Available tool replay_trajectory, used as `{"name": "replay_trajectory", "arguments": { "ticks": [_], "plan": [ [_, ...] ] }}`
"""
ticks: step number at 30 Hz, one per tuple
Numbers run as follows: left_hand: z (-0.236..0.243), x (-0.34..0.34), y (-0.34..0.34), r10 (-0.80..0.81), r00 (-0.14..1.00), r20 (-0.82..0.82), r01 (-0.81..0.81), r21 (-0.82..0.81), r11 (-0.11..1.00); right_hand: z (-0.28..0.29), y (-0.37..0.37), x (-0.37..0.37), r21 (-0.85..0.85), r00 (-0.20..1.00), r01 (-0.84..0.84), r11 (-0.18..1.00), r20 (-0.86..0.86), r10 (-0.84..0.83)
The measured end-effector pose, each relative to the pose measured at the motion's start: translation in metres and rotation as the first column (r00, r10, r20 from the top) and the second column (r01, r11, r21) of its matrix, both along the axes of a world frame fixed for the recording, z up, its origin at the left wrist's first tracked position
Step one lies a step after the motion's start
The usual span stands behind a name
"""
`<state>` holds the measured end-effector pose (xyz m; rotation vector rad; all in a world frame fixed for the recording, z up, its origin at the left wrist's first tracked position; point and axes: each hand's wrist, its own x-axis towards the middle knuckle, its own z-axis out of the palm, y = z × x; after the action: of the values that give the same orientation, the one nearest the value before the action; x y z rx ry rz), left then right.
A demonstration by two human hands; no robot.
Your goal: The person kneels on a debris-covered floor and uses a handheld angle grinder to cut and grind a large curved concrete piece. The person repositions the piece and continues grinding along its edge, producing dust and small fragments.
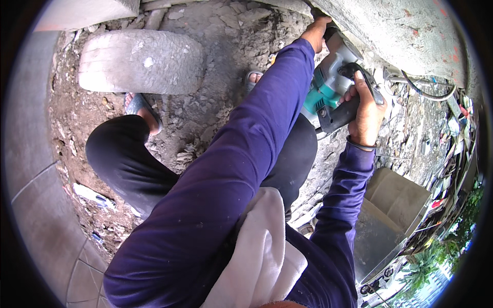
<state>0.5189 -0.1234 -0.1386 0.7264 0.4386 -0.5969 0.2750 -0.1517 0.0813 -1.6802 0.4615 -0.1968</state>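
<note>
A teal-and-grey demolition hammer (323, 84) reaches from beside my right knee up to the top of the view. Its front end points at the foot of a pale concrete mass (411, 36), and the tip of the bit is hard to make out there. My left hand (315, 36), with the arm stretched far forward, closes round the front of the tool near its nose. Around the black rear handle (341, 114) the fingers of my right hand (367, 110) are wrapped. A dark band circles the right wrist.
A rounded concrete block (141, 61) lies ahead of my left foot on broken rubble (215, 66). Grey tiles (49, 220) edge the left side. At the right are a grey box-like bin (377, 238), a dark cable (429, 96) and heaped scraps. A white cloth (257, 256) hangs before me.
</note>
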Motion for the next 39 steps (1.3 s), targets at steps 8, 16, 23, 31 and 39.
{"name": "replay_trajectory", "arguments": {
  "ticks": [8, 16, 23, 31, 39],
  "plan": [
    [-0.009, 0.012, -0.001, 0.014, 0.994, -0.108, -0.011, 0.032, 0.999, -0.007, 0.006, -0.002, -0.095, 1.0, -0.005, 0.995, -0.019, 0.003],
    [-0.005, 0.007, 0.008, 0.121, 0.993, -0.018, -0.121, -0.026, 0.992, -0.02, 0.013, -0.002, -0.186, 0.999, -0.024, 0.982, -0.039, 0.017],
    [0.003, -0.005, 0.024, 0.032, 0.999, -0.011, -0.031, 0.048, 0.998, -0.026, 0.014, -0.005, -0.194, 0.999, -0.027, 0.981, -0.047, 0.019],
    [0.017, -0.016, 0.039, 0.063, 0.998, -0.03, -0.064, -0.02, 0.998, -0.028, 0.02, -0.003, -0.225, 0.999, -0.045, 0.973, -0.008, 0.045],
    [-0.001, 0.01, 0.042, 0.187, 0.981, 0.056, -0.19, 0.058, 0.98, -0.063, 0.037, 0.028, -0.365, 0.998, -0.055, 0.93, 0.018, 0.066]
  ]
}}
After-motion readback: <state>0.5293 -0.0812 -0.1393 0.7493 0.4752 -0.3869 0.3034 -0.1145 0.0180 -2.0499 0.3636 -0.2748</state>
